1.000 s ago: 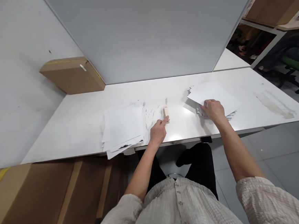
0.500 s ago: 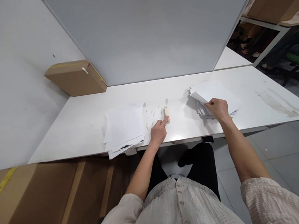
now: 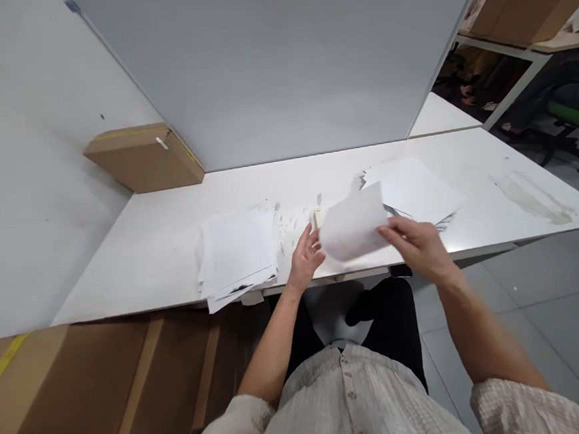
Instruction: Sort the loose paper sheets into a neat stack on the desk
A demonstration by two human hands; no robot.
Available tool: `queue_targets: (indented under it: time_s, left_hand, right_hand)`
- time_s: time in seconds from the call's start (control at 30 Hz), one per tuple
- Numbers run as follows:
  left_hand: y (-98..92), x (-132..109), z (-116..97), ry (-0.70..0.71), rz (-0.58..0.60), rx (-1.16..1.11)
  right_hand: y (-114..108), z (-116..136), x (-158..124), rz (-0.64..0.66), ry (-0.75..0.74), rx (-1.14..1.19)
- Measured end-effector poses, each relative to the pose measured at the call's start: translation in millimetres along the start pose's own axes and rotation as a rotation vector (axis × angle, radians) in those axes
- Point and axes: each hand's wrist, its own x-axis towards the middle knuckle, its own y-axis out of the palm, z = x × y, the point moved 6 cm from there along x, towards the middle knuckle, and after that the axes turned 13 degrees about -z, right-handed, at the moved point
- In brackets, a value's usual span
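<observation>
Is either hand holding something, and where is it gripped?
The right hand pinches a thin white paper sheet near its right edge, between thumb and fingers. The open left hand appears to hold nothing.

Left hand (image 3: pixel 304 262) loosely spread; right hand (image 3: pixel 421 245) pinching; both forearms (image 3: pixel 489 335) outstretched.

A pale, crinkled, button-front shirt (image 3: pixel 319 402) with elbow-length sleeves (image 3: pixel 517 403) tops black trousers (image 3: pixel 396 319).
</observation>
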Motion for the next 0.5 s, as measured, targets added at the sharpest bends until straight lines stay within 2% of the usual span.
queue_targets:
  time_s: [0.07,0.13,0.2,0.27,0.33,0.4,0.5]
  left_hand:
    - [3.9,-7,0,-0.197,0.015,-0.19]
    - [0.4,-11,4,-0.339,-0.055,-0.282]
    - [-7.7,-10,9,-0.387,-0.148,-0.332]
    - [-15.3,-5,14,-0.379,-0.202,-0.367]
    - [-20.1,0,20,-0.374,-0.215,-0.382]
    - [-22.3,3,25,-0.379,-0.209,-0.377]
    - [-22.5,4,28,-0.378,-0.192,-0.359]
  right_hand:
    - [16,6,-11,0.132,0.03,0.142]
    - [32,-2,-11,0.258,0.082,0.246]
    - [41,-24,3,0.245,0.143,0.227]
    - [37,-56,27,0.055,0.162,-0.007]
    - [32,-83,50,-0.112,0.13,-0.373]
    - [37,-105,65,-0.068,0.106,-0.636]
    - [46,-124,74,0.096,0.111,-0.753]
